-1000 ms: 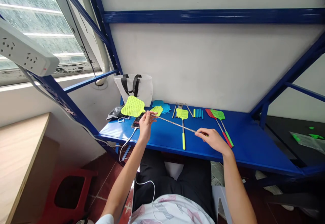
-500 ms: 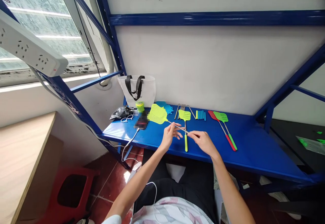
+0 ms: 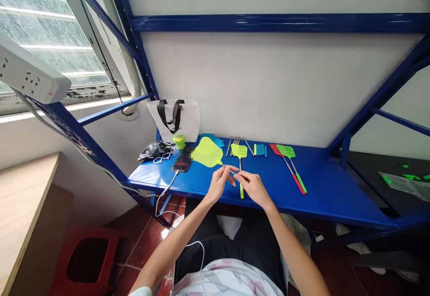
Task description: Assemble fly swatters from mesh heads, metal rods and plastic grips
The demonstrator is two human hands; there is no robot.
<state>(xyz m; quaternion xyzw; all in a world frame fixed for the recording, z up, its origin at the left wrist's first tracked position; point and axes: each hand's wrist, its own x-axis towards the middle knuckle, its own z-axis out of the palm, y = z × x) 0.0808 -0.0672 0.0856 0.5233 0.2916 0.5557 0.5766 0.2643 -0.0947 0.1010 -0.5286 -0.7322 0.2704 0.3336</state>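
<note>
R hand [image 3: 253, 189] nearer L hand [image 3: 219, 185]

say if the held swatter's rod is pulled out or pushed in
Seems pushed in: left hand and right hand sit together, close to the swatter's head; end hidden.

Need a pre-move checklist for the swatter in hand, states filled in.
1. Right hand holding the shaft of the held swatter: ok.
2. Left hand gripping that shaft: cannot tell; it is at the shaft near the head, but the fingers overlap it.
3. Shaft fully collapsed: cannot tell, mostly hidden by the hands.
4. Space under the hands clear: not ok, the second yellow-green swatter lies there, its shaft partly covered in view.
5. Red swatter and green swatter out of the way: ok, lying together to the right of the hands.
6. Held head clear of the dark device: cannot tell, they meet in this view.
</note>
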